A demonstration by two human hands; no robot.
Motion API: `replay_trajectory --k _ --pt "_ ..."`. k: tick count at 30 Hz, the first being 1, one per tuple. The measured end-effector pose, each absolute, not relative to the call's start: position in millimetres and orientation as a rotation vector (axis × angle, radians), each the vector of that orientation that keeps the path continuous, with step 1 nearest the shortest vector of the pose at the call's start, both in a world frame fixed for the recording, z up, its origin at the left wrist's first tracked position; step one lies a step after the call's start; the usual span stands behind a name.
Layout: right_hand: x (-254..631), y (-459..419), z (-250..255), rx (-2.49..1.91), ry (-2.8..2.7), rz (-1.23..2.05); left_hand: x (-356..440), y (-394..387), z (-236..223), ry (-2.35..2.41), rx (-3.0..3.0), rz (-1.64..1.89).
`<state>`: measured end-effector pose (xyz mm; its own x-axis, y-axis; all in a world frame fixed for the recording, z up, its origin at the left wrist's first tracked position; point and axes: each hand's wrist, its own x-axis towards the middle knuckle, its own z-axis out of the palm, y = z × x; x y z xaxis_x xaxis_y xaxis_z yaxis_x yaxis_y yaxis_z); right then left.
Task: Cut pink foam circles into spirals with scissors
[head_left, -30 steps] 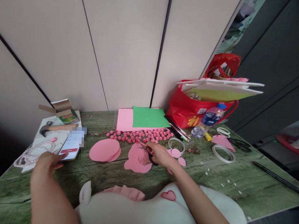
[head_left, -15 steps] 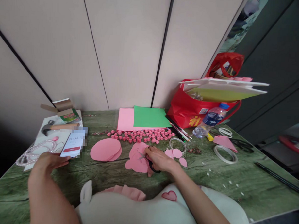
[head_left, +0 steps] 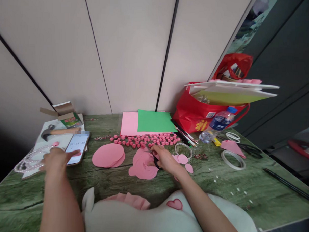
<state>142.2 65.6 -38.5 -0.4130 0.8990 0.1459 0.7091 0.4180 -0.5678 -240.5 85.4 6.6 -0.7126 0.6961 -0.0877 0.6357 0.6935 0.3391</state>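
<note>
My left hand (head_left: 57,160) reaches over the phone (head_left: 72,145), one finger stretched onto the lower part of its lit timer screen. Nothing is held in that hand. In my right hand (head_left: 163,159) are black-handled scissors (head_left: 156,162), their blades pointing left over a small pile of cut pink paper pieces (head_left: 142,168). To the left of that pile lie pink paper ovals (head_left: 108,155), overlapping. Several small rolled pink paper pieces (head_left: 143,141) are spread in a band behind it. Small pink paper petals (head_left: 182,159) rest just right of my right hand.
A hammer (head_left: 61,132), bead strings (head_left: 31,159) and an opened box (head_left: 68,119) are at the left. Green paper (head_left: 155,121) lies at the back. A red bag (head_left: 192,110), water bottle (head_left: 218,125) and tape roll (head_left: 233,160) stand right. A white plush (head_left: 140,220) fills the near edge.
My left hand has moved from the phone's near left edge onto its screen. My right hand keeps the scissors, now turned so that less of the blades shows.
</note>
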Motion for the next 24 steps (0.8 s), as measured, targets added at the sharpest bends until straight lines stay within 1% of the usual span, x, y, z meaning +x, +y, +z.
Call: replay_trajectory --k 1,6,16,24 --pt "141.9 65.7 -38.4 -1.361 -2.236 0.584 -228.9 88.3 9.2 2.776 0.98 0.404" --pt "140.8 66.3 -38.2 -1.331 -2.211 0.55 -190.2 100.8 7.4 2.79 1.072 0.417" --pt "139.9 66.8 -35.7 -1.275 -2.19 0.526 -187.1 102.3 -2.8 2.809 1.127 0.503" --pt "138.3 68.0 -33.3 -1.305 -1.955 0.534 -188.6 105.1 -5.3 2.838 1.086 0.507"
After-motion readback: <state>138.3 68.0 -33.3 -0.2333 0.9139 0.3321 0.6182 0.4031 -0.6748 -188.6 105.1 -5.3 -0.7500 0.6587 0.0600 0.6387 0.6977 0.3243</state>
